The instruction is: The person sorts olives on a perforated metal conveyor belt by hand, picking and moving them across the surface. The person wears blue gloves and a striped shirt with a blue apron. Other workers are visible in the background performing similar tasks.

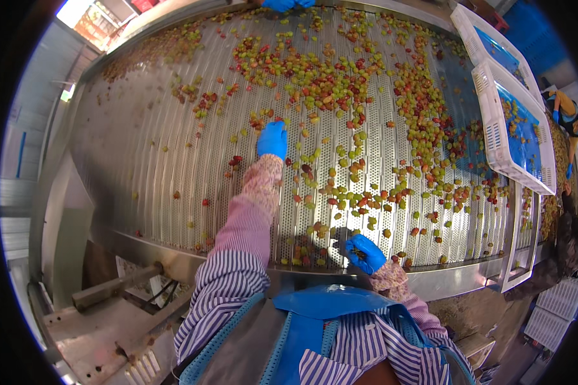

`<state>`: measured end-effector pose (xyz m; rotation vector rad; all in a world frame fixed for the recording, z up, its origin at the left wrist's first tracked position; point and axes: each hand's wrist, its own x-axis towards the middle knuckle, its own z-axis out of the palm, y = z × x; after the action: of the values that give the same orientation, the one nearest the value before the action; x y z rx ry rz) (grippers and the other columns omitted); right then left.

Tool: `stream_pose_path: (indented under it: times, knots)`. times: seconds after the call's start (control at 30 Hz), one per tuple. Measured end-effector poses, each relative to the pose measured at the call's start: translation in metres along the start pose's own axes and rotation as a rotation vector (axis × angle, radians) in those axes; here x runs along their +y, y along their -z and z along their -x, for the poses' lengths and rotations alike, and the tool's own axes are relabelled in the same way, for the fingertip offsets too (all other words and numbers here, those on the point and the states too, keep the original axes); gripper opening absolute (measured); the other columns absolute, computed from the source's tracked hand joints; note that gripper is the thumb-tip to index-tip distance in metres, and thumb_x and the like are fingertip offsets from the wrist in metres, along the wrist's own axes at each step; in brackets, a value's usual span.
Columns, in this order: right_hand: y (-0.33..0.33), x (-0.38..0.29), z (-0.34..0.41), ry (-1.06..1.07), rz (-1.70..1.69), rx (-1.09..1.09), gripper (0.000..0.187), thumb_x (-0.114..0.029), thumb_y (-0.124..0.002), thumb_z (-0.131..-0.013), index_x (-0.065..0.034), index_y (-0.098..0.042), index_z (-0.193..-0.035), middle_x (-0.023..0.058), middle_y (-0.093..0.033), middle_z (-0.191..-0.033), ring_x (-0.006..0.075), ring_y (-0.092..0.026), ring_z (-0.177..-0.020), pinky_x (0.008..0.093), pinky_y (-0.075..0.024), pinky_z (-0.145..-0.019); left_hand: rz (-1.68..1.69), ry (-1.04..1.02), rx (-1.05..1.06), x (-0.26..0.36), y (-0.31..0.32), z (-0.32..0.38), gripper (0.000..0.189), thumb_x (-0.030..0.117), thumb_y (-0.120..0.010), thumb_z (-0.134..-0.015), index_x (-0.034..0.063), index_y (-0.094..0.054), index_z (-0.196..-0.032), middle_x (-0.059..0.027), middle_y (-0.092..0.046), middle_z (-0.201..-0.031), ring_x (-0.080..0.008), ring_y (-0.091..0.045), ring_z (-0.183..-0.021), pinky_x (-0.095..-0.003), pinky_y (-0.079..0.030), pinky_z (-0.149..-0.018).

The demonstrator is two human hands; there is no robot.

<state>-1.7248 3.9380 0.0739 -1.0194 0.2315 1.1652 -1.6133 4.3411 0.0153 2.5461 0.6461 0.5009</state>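
Note:
My left hand (272,140), in a blue glove, reaches across a perforated metal conveyor (250,183). Its fingertips are beside a small cluster of red and orange fruits (257,121); whether they pinch one is hidden. Near the belt's front edge, my right hand (367,255), gloved too, is curled around small dark bits (358,247), too small to identify. Small green and red fruits (327,79) lie scattered over the belt, densest beyond my hands and to the right. A few fruits (308,255) rest just left of my right hand.
White plastic crates (491,130) with blue linings stand at the right; the nearer holds some fruit. A white frame (508,240) leans by the belt's metal rim (453,281). Another person's blue gloves (286,4) show at the far edge. A worker (569,113) is at far right.

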Motion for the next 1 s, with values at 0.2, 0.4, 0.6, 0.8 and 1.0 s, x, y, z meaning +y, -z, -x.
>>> stream_pose_path:
  times: [0.2,0.4,0.6,0.8,1.0]
  knots:
    - [0.000,-0.015,-0.013,0.159,-0.296,-0.115,0.055,-0.015,-0.054,-0.090,-0.0066,-0.039,-0.142,0.0066,-0.052,-0.130,0.0191,-0.059,-0.107,0.0314,-0.0535,-0.081,0.209,-0.027,-0.157,0.025,-0.004,0.029,0.022,0.017,-0.055,-0.092,0.0066,-0.066,-0.109,-0.0161,-0.063,-0.098,-0.0335,-0.063,-0.083,-0.0408,-0.052,-0.074]
    - [-0.030,-0.024,-0.062,0.225,-0.556,-0.100,0.046,-0.024,-0.047,-0.100,-0.0123,-0.039,-0.144,0.0070,-0.047,-0.136,0.0256,-0.058,-0.108,0.0268,-0.0508,-0.068,0.863,-0.371,-0.625,0.104,0.017,0.097,0.024,0.015,-0.058,-0.092,0.0089,-0.066,-0.114,-0.0144,-0.066,-0.108,-0.0281,-0.063,-0.101,-0.0383,-0.049,-0.090]
    - [-0.031,-0.043,-0.076,0.175,-0.717,-0.446,0.039,-0.024,-0.045,-0.102,-0.0075,-0.045,-0.137,0.0034,-0.055,-0.104,0.0120,-0.050,-0.072,0.0217,-0.0411,-0.053,0.314,-0.227,-0.172,0.040,-0.046,-0.045,0.027,0.001,-0.052,-0.086,0.0074,-0.067,-0.108,-0.0186,-0.064,-0.105,-0.0370,-0.061,-0.096,-0.0442,-0.051,-0.085]
    - [-0.018,-0.026,-0.054,0.140,-0.410,-0.192,0.044,-0.023,-0.045,-0.101,-0.0033,-0.040,-0.140,0.0018,-0.053,-0.099,0.0096,-0.049,-0.068,0.0207,-0.0407,-0.056,0.346,-0.163,-0.252,-0.008,-0.071,-0.058,0.026,0.003,-0.057,-0.088,0.0103,-0.070,-0.109,-0.0174,-0.064,-0.099,-0.0333,-0.063,-0.083,-0.0447,-0.053,-0.075]
    - [-0.021,-0.011,-0.061,0.036,-0.536,-0.167,0.044,-0.025,-0.046,-0.101,-0.0052,-0.043,-0.140,0.0020,-0.056,-0.100,0.0106,-0.049,-0.072,0.0212,-0.0416,-0.058,0.353,-0.359,-0.267,0.025,-0.068,-0.077,0.031,0.008,-0.058,-0.091,0.0071,-0.059,-0.122,-0.0174,-0.056,-0.109,-0.0341,-0.058,-0.096,-0.0441,-0.051,-0.082]
